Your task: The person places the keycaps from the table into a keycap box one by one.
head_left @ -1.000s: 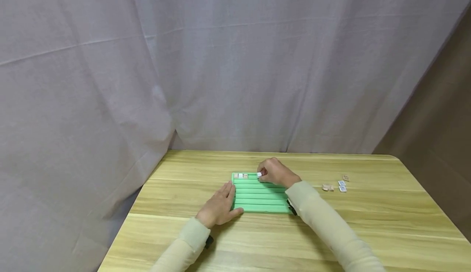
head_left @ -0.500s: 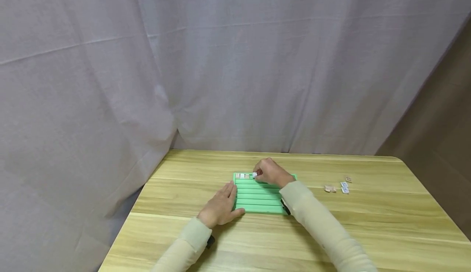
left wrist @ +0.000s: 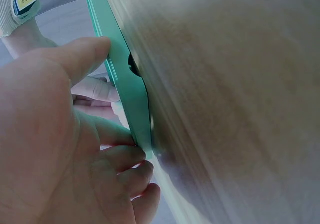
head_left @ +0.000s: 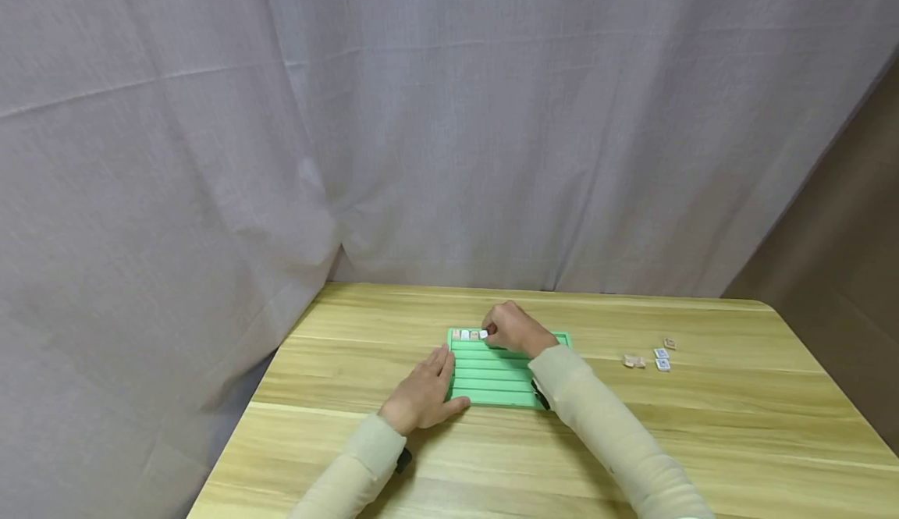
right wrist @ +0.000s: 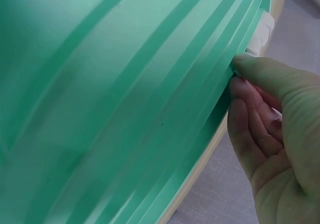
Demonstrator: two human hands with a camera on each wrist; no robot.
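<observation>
while my left hand point(head_left: 424, 390) is lying along the left edge of the green tray point(head_left: 492, 386), fingers straight and side by side, thumb spreading out by the near corner, my right hand point(head_left: 516, 328) is pinching a white tile point(head_left: 484, 335) between thumb and fingertips. i am holding that tile at the tray's farthest groove; whether it is sitting fully down i cannot tell. just left of it, a tan tile point(head_left: 474, 335), a second white tile point(head_left: 465, 335) and another tan tile point(head_left: 456, 335) are filling the groove's left end, their colours alternating. the tray is lying flat on the wooden bench point(head_left: 492, 464), its straight parallel ridges running from side to side and forming long, narrow grooves. well apart to the right, two tan pieces point(head_left: 634, 361) are lying close together, near two white pieces point(head_left: 662, 359) that are showing dark marks.
</observation>
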